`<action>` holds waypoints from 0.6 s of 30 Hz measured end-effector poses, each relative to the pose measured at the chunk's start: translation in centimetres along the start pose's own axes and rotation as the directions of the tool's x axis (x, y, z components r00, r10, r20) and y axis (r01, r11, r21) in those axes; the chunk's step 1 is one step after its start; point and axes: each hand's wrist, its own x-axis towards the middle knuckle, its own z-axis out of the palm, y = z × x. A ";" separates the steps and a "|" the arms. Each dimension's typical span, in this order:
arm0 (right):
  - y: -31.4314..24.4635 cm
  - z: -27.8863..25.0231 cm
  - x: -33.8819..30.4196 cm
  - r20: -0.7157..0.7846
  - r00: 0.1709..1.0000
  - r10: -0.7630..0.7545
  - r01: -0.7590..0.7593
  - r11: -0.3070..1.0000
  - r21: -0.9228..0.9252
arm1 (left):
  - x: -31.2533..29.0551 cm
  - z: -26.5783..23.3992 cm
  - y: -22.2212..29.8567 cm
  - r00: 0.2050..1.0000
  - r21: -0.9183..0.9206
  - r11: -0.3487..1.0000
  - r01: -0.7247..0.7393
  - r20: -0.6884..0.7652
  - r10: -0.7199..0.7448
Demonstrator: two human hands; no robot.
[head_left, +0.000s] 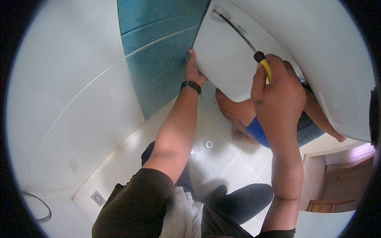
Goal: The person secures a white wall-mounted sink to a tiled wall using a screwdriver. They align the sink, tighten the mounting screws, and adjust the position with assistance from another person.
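While screwdriver (258, 56) is clamped in right grip (279, 93), axis slanting far-left, white fixture (226, 59) is touched by left grip (194, 72), closure unclear.

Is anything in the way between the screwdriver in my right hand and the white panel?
Nothing visible: the screwdriver extends unobstructed from your right hand toward the white panel; tip contact is unclear.
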 end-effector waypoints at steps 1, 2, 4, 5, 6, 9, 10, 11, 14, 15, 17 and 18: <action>0.0 0.1 -0.1 0.003 1.000 0.000 0.000 1.000 -0.028 | -0.5 0.5 0.1 1.000 0.014 1.000 0.001 -0.005 -0.001; 0.1 0.2 -0.1 -0.015 1.000 0.004 -0.004 1.000 0.021 | -0.3 0.3 -0.1 1.000 -0.009 1.000 0.010 0.020 -0.010; 0.3 0.5 -0.1 -0.056 0.998 0.012 -0.005 0.992 0.128 | 0.3 -0.2 -0.1 0.997 -0.052 0.998 0.022 0.072 -0.019; 0.3 0.7 -0.1 -0.071 0.997 0.011 -0.001 0.989 0.146 | 0.4 -0.7 0.0 0.996 -0.057 0.998 0.024 0.093 -0.019; 0.4 0.9 -0.1 -0.090 0.996 0.016 -0.002 0.988 0.156 | 0.4 -0.3 0.0 0.992 -0.062 0.997 0.035 0.121 -0.027; 0.6 1.3 -0.5 -0.094 0.995 0.011 0.004 0.987 0.159 | -0.7 0.9 -0.5 0.996 -0.030 1.000 -0.003 0.088 0.005; 0.6 1.3 -0.6 -0.090 0.996 0.001 0.014 0.986 0.164 | -1.0 1.1 0.0 0.998 -0.008 0.999 -0.038 0.058 0.039; 0.6 1.5 -0.6 -0.102 0.995 -0.022 0.040 0.983 0.180 | 0.6 -0.3 0.2 0.999 -0.034 0.999 -0.029 0.017 0.030; 0.2 1.4 -0.7 -0.049 0.999 -0.006 0.014 0.987 0.160 | 1.3 -1.8 0.6 0.999 -0.058 0.998 -0.012 0.049 0.015; 0.3 1.6 -0.8 -0.049 0.999 -0.015 0.023 0.986 0.163 | 1.0 -1.5 0.6 0.999 -0.058 0.998 -0.010 0.038 0.012; 0.7 1.2 -1.0 -0.040 0.999 -0.022 0.027 0.990 0.142 | -0.1 0.2 -0.4 1.000 -0.069 0.997 0.024 0.021 -0.022; 0.7 1.3 -1.0 -0.039 0.999 -0.024 0.029 0.990 0.140 | -0.1 0.1 -0.3 1.000 -0.077 0.997 0.014 0.020 -0.012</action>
